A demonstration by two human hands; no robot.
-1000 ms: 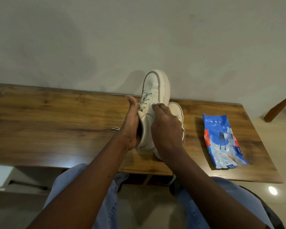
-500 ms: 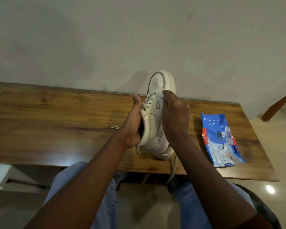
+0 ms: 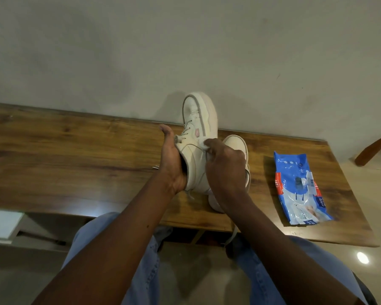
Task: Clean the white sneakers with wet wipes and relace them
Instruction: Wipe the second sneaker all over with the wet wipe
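Wooden table (image 3: 75, 161) against grey wall (image 3: 185, 40), wooden leg (image 3: 374, 148) far right, pale floor (image 3: 378, 205) below

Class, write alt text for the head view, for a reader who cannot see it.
The left hand holds a white sneaker toe-up at a wooden table while the right hand presses a white wipe to its side. A second sneaker and a blue wipes pack lie to the right.
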